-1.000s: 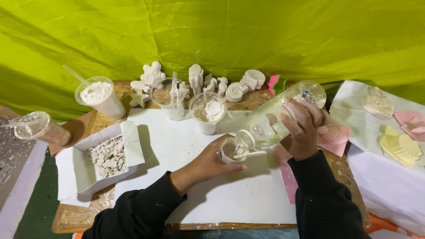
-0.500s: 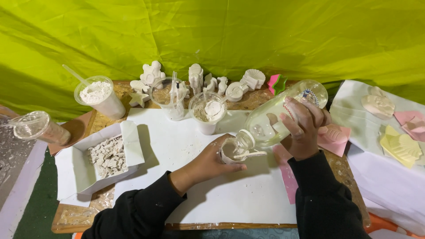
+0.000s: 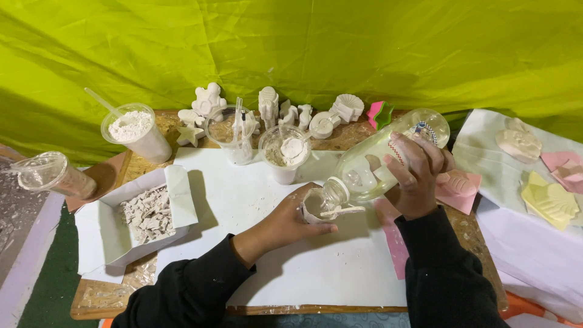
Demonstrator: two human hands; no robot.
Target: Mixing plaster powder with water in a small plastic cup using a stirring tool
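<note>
Head view, looking down at a wooden table [image 3: 115,297] covered by a white sheet [image 3: 303,267], green backdrop behind. Right hand [image 3: 416,176], centre right of frame, fingers wrapped closed round a clear bottle [image 3: 388,155], tipped so its neck points down-left. Bottle mouth sits right at the rim of a small cup [image 3: 316,206] at frame centre; a spoon-like stick [image 3: 343,210] lies across that cup. Left hand [image 3: 285,222] curled around the small cup from the lower left, gripping it on the sheet. Upper middle: two clear cups with powder [image 3: 285,152], [image 3: 231,130] and a row of white plaster figurines [image 3: 267,106]. Upper left: plastic cup of white powder with a stick [image 3: 133,130]; another clear cup lying at far left [image 3: 51,173]. Left of centre: white paper box holding plaster chunks [image 3: 146,212]. Right edge: pink and yellow shell-shaped moulds [image 3: 549,200] on white paper.
</note>
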